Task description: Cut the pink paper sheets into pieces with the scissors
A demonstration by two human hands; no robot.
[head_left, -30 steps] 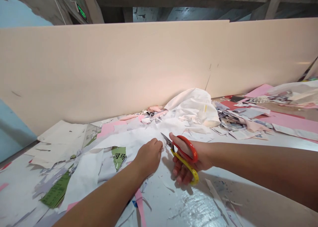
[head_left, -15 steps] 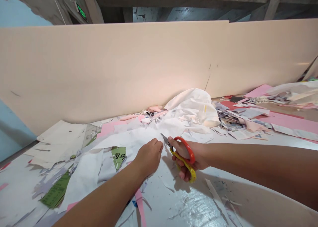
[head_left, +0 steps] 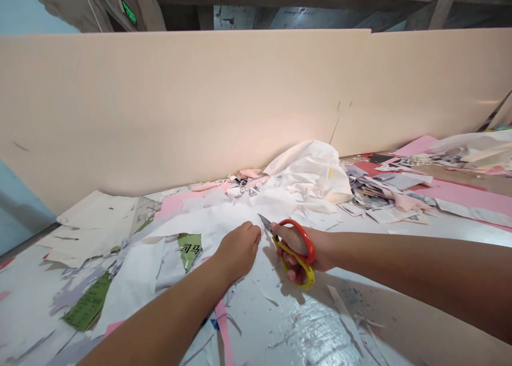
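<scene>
My right hand (head_left: 294, 248) grips a pair of scissors (head_left: 307, 243) with one red and one yellow handle loop. The short metal blades point up and left, close to the fingers of my left hand (head_left: 240, 248). Those fingers are closed in a pinch at the near edge of a thin white sheet (head_left: 224, 219), which could be paper or cloth. The pinched bit itself is mostly hidden behind my fingers. A green scrap with dark characters (head_left: 190, 250) lies left of my left hand.
A tall cream panel (head_left: 180, 110) stands behind the white work surface (head_left: 304, 323). Crumpled white material (head_left: 316, 168) rests against it. Paper scraps (head_left: 380, 195) are piled at the right, with pink sheets (head_left: 464, 198). Pale sheets (head_left: 96, 222) and green pieces (head_left: 90, 304) lie left.
The yellow handle loop has swung slightly up and shows rounder, nearer the red loop. Both hands stay in nearly the same place, and the view has shifted a little.
</scene>
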